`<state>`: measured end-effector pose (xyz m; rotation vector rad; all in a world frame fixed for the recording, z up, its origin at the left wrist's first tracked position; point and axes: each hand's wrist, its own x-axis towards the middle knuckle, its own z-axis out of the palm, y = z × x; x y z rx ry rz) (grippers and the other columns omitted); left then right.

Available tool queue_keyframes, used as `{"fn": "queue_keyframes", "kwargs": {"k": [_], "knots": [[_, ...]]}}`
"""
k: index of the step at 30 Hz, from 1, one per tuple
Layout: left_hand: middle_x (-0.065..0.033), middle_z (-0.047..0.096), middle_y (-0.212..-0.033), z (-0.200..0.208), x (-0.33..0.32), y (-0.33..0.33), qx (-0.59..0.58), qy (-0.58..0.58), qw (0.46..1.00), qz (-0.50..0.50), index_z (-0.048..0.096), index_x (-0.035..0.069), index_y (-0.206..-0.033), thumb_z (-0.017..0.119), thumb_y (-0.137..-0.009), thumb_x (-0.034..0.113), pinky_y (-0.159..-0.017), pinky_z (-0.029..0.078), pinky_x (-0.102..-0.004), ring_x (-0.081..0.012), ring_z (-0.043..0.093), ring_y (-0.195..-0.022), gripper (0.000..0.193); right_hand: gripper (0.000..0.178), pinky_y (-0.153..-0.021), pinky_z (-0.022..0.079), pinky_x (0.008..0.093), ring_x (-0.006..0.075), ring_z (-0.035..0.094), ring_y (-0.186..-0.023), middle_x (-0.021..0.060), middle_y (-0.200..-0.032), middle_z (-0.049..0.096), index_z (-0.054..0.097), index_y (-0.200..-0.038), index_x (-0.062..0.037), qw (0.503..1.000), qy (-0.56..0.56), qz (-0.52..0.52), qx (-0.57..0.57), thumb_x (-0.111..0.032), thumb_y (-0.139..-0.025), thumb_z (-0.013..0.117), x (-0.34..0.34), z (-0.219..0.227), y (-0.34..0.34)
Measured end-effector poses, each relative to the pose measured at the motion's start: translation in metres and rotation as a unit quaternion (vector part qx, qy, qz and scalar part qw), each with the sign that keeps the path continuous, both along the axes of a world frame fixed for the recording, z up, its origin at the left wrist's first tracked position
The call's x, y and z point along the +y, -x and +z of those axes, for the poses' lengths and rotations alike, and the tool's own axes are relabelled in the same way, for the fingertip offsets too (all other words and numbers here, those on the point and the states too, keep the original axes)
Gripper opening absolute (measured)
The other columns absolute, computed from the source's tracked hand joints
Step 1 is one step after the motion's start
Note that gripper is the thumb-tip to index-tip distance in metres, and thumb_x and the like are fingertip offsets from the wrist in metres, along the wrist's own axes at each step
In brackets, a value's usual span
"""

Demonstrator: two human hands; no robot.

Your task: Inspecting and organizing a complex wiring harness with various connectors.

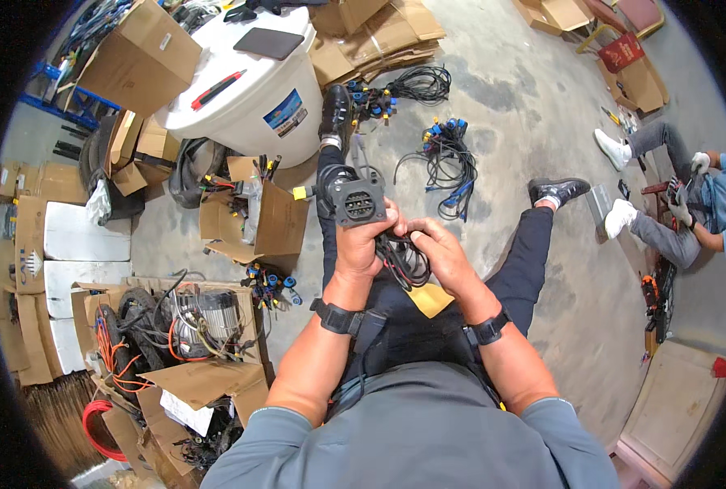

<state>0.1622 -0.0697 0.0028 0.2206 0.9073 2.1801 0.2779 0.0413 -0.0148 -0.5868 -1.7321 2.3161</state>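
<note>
While a person sits on a concrete floor [542, 122] with legs stretched out, a black multi-pin connector block [358, 200] is gripped in the left hand [363, 244], whose fingers are curled tightly around its lower body. It is held upright above the lap, its socket face turned to the camera. Just beside it, a looped bundle of black and red wires [402, 259] trailing from the block is pinched between the closed fingertips of the right hand [438, 254]. Black wrist straps are worn on both forearms, and a yellow scrap [430, 299] is seen on the lap below the hands. An open cardboard box [267, 222] of cable parts is placed near the left leg, and coils of black cable with blue plugs [447, 155] are scattered between the feet. A large white drum [249, 90] is seen beyond, and a second seated person [673, 212] is at work well apart on the right.
</note>
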Motion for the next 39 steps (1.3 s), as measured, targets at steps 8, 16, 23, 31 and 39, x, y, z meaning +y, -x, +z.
{"fn": "queue_keyframes", "kwargs": {"k": [8,16,23,31,39], "knots": [[-0.008,0.061,-0.075,0.001,-0.008,-0.009,0.2,0.183,0.961,-0.059,0.061,-0.002,-0.089,0.071,-0.07,-0.003,-0.06,0.048,-0.0301,-0.0181,0.057,-0.063,0.021,0.043,-0.091,0.046,0.0318,0.0179,0.059,-0.106,0.0124,-0.116,0.062,0.055,-0.124,0.0034,1.0,-0.003,0.025,-0.002,-0.029,-0.096,0.054,0.044,0.03,0.002],[-0.0053,0.067,-0.09,0.012,0.02,-0.024,0.412,0.212,0.876,-0.131,0.062,0.002,-0.106,0.076,-0.068,0.009,-0.077,0.051,-0.0317,-0.0157,0.063,-0.084,0.041,0.084,-0.102,0.039,0.0353,0.023,0.053,-0.119,0.0153,-0.128,0.055,0.043,-0.136,0.0023,0.993,-0.031,0.1,0.054,-0.039,-0.072,0.08,0.049,0.065,0.003],[-0.0054,0.068,-0.094,-0.003,0.022,-0.028,0.363,0.246,0.873,-0.212,0.063,0.002,-0.103,0.077,-0.069,0.008,-0.078,0.052,-0.032,-0.0145,0.063,-0.088,0.037,0.058,-0.086,0.047,0.0297,0.0122,0.056,-0.094,0.0055,-0.103,0.063,0.059,-0.118,0.0015,0.964,-0.234,0.112,-0.049,-0.026,-0.073,0.08,0.048,0.071,0.012],[-0.0065,0.053,-0.074,-0.029,0.008,0.021,0.02,0.08,0.995,-0.059,0.057,0.005,-0.084,0.063,-0.08,0.006,-0.067,0.047,-0.0367,-0.0231,0.055,-0.068,0.007,0.055,-0.092,0.046,0.0308,0.0203,0.061,-0.109,0.0135,-0.12,0.062,0.047,-0.132,0.0008,0.995,-0.069,-0.017,0.066,-0.039,-0.096,0.054,0.075,0.057,0.015],[-0.0056,0.046,-0.072,0.015,-0.035,0.06,0.095,0.029,0.994,0.044,0.052,0.005,-0.081,0.06,-0.091,0.019,-0.07,0.041,-0.0371,-0.0209,0.047,-0.068,0.019,0.033,-0.073,0.051,0.0283,0.0159,0.064,-0.084,0.0091,-0.097,0.066,0.059,-0.112,0.0,0.987,0.061,-0.07,-0.129,-0.027,-0.093,0.061,0.089,-0.04,-0.047]]}}
